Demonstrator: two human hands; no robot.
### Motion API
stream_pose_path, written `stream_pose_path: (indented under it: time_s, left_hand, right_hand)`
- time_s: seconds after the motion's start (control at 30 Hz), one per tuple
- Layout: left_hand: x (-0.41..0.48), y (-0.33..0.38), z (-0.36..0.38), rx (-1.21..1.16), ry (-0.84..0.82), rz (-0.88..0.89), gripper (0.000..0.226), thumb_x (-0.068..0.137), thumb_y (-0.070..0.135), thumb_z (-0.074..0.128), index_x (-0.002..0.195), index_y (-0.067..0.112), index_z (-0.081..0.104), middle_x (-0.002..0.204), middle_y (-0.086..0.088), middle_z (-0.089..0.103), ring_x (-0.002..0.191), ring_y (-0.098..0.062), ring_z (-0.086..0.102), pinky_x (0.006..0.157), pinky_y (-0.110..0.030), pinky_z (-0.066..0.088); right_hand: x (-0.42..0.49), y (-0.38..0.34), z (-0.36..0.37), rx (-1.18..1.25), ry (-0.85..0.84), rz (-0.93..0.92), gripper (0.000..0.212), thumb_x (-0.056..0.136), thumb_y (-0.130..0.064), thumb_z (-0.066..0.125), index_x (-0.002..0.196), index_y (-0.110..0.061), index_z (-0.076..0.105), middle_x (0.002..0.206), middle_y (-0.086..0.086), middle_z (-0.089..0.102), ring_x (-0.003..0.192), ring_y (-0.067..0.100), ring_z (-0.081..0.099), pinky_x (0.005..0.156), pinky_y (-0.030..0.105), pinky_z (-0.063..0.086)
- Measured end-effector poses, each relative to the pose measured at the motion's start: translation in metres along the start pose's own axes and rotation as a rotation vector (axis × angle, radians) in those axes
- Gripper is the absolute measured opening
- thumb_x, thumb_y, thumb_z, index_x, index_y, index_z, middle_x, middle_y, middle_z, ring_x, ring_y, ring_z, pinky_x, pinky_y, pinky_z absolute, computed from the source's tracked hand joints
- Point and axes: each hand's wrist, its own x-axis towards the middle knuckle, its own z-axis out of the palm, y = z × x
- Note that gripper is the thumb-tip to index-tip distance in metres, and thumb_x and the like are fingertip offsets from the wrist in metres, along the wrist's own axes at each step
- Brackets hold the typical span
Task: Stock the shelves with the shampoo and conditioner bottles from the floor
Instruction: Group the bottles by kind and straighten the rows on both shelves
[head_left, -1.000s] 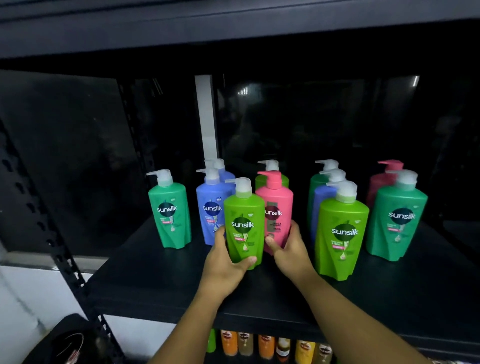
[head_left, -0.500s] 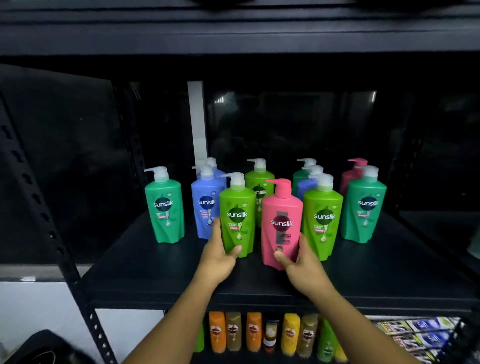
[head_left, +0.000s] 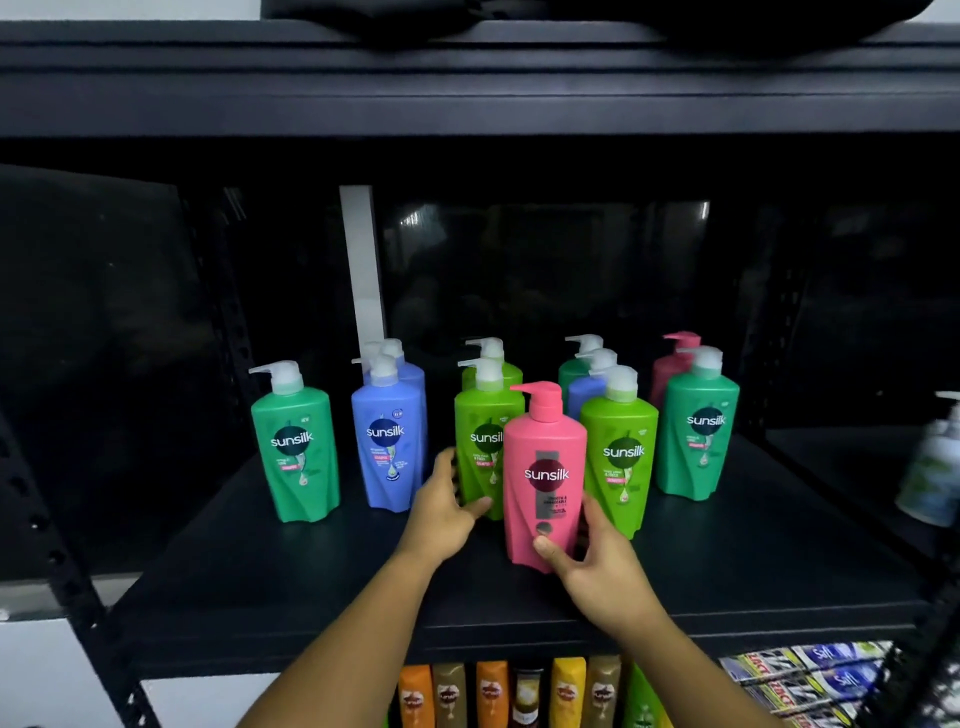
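I have the pink bottle (head_left: 544, 475) upright on the shelf (head_left: 311, 582), its long axis vertical, my right hand (head_left: 602, 566) cupped around its base. It rises toward 12 o'clock from that hand. My left hand (head_left: 445, 506), fingers loosely spread, rests at its 9 o'clock against the lime-green bottle (head_left: 480, 441).

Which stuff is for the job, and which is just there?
For the job: pink bottle, right hand, left hand, lime bottle, shelf.
Just there: orange bottles below, sachets, white bottle.
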Motion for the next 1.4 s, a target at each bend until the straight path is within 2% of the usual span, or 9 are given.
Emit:
stream_pose_path:
  time_s: [0.3, 0.5, 0.7, 0.8, 0.93, 1.13, 1.23, 1.33, 1.4]
  left_hand:
    - [0.012, -0.006, 0.008, -0.046, 0.007, 0.016, 0.077, 0.085, 0.004, 0.081, 0.148, 0.019, 0.040, 0.134, 0.003, 0.062, 0.115, -0.003, 0.063, 0.090, -0.011, 0.051]
    - [0.001, 0.001, 0.007, -0.054, 0.073, -0.021, 0.082, 0.084, 0.021, 0.084, 0.152, 0.021, 0.038, 0.139, 0.006, 0.055, 0.127, -0.009, 0.054, 0.101, -0.017, 0.045]
    - [-0.043, 0.026, 0.011, -0.125, 0.176, 0.006, 0.031, 0.097, 0.033, 0.068, 0.126, 0.032, 0.056, 0.127, 0.009, 0.064, 0.114, 0.000, 0.063, 0.094, -0.016, 0.050]
    - [-0.066, 0.040, 0.015, -0.245, -0.005, 0.007, 0.051, 0.090, 0.048, 0.070, 0.136, 0.033, 0.053, 0.133, 0.015, 0.061, 0.114, 0.009, 0.062, 0.093, -0.012, 0.050]
    - [-0.076, 0.035, 0.028, -0.131, -0.134, 0.037, 0.097, 0.073, 0.061, 0.084, 0.152, 0.034, 0.035, 0.141, 0.018, 0.058, 0.123, 0.004, 0.060, 0.109, -0.025, 0.048]
    - [-0.077, 0.038, 0.029, -0.009, -0.128, 0.052, 0.083, 0.081, 0.029, 0.087, 0.147, 0.036, 0.036, 0.127, 0.020, 0.066, 0.110, 0.010, 0.064, 0.097, -0.015, 0.051]
    - [-0.077, 0.040, 0.029, 0.011, -0.117, 0.062, 0.076, 0.083, 0.026, 0.085, 0.143, 0.038, 0.040, 0.123, 0.020, 0.068, 0.106, 0.013, 0.064, 0.089, -0.007, 0.048]
    - [-0.077, 0.040, 0.029, 0.044, -0.095, 0.055, 0.078, 0.082, 0.035, 0.086, 0.144, 0.041, 0.040, 0.121, 0.023, 0.067, 0.109, 0.012, 0.063, 0.099, -0.018, 0.051]
    - [-0.076, 0.039, 0.030, 0.064, -0.079, 0.040, 0.076, 0.081, 0.038, 0.086, 0.141, 0.044, 0.040, 0.120, 0.025, 0.067, 0.109, 0.013, 0.062, 0.101, -0.021, 0.051]
  right_hand:
    - [0.001, 0.001, -0.004, 0.016, -0.031, -0.003, 0.056, 0.086, -0.024, 0.078, 0.122, -0.055, 0.048, 0.117, -0.029, 0.066, 0.111, -0.010, 0.060, 0.095, 0.015, 0.046]
    - [0.003, 0.002, -0.005, 0.028, -0.024, 0.016, 0.060, 0.087, -0.014, 0.073, 0.137, -0.037, 0.051, 0.115, -0.024, 0.069, 0.108, -0.008, 0.062, 0.098, 0.022, 0.049]
    - [-0.001, -0.007, -0.006, 0.080, 0.037, 0.024, 0.058, 0.092, -0.005, 0.065, 0.132, -0.042, 0.047, 0.110, -0.031, 0.067, 0.104, -0.013, 0.060, 0.085, 0.003, 0.043]
    - [-0.006, -0.015, -0.007, 0.074, 0.055, 0.010, 0.055, 0.096, -0.004, 0.057, 0.124, -0.050, 0.050, 0.105, -0.051, 0.059, 0.106, -0.024, 0.054, 0.085, -0.003, 0.037]
    - [-0.010, -0.017, -0.009, 0.116, 0.085, 0.036, 0.055, 0.097, -0.001, 0.050, 0.121, -0.050, 0.057, 0.107, -0.050, 0.060, 0.110, -0.023, 0.053, 0.087, -0.003, 0.037]
    - [-0.015, -0.020, -0.012, 0.175, 0.102, 0.071, 0.046, 0.098, -0.004, 0.050, 0.121, -0.042, 0.062, 0.108, -0.038, 0.061, 0.099, -0.028, 0.053, 0.080, -0.005, 0.037]
    - [-0.015, -0.014, -0.010, 0.160, 0.171, 0.087, 0.032, 0.101, -0.014, 0.054, 0.122, -0.032, 0.069, 0.112, -0.024, 0.067, 0.102, -0.017, 0.059, 0.082, -0.001, 0.040]
    - [-0.017, -0.006, -0.010, 0.093, 0.422, 0.047, 0.016, 0.098, -0.024, 0.062, 0.113, -0.024, 0.069, 0.107, -0.013, 0.067, 0.099, 0.003, 0.064, 0.086, 0.017, 0.050]
    - [-0.012, 0.000, -0.017, 0.066, 0.537, 0.030, 0.027, 0.092, -0.029, 0.071, 0.116, -0.022, 0.061, 0.111, -0.008, 0.059, 0.100, 0.011, 0.061, 0.090, 0.029, 0.050]
